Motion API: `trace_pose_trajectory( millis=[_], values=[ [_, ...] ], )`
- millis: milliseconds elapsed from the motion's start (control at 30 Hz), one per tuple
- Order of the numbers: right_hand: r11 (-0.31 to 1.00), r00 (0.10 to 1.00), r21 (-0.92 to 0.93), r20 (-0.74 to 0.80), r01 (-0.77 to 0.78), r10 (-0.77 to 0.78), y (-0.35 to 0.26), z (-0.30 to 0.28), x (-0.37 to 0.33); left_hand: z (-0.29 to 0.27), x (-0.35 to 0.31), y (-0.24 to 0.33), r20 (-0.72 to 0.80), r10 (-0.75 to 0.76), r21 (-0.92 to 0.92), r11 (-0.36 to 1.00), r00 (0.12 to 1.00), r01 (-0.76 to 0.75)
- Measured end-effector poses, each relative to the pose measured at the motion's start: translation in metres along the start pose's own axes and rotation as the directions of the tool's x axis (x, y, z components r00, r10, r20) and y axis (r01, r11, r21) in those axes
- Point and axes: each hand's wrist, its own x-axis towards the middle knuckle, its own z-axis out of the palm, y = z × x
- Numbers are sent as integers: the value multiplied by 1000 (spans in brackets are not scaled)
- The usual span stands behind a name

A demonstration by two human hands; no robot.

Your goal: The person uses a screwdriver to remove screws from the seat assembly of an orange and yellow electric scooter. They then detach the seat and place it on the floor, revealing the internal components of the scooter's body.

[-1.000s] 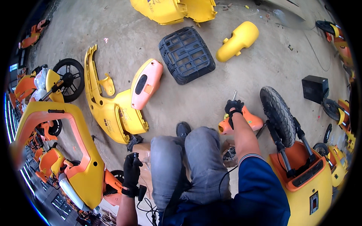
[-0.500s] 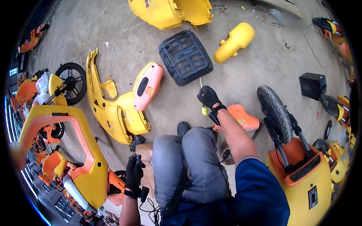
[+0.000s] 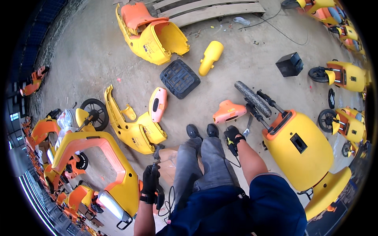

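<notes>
My right hand [image 3: 233,136], in a black glove, is closed round a screwdriver, whose yellow-green handle [image 3: 230,147] shows below the fingers. Just beyond that hand, an orange-pink plastic cover [image 3: 229,111] lies on the floor, and a silver wrench [image 3: 248,126] lies beside the wrist. Low on the left, my left hand [image 3: 150,181], also gloved in black, is closed on a small dark piece [image 3: 154,166] whose kind I cannot make out. A black cable [image 3: 170,202] loops between that hand and my leg.
A yellow scooter body [image 3: 301,145] with its wheel stands to my right; a yellow-orange frame [image 3: 118,165] stands left. Yellow panels [image 3: 136,131], a black crate-like tray [image 3: 180,78], a yellow fender [image 3: 211,57] and a black box [image 3: 290,64] lie ahead. Cardboard [image 3: 168,161] is by my leg.
I have risen and my legs are straighter. My right hand, with the screwdriver, has drawn back from beside the black tray to near the orange cover. The left hand remains closed.
</notes>
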Motion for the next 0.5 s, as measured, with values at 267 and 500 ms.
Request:
trace_pose_trajectory(
  millis=[267,500],
  values=[
    [947,880,235,-371,-219,295,126,40,-86,1,-28,93,248,165,102,975,955,-195],
    [626,857,779,-339,25,388,115,70,-211,35,-22,149,482,353,157,865,802,-476]
  ],
)
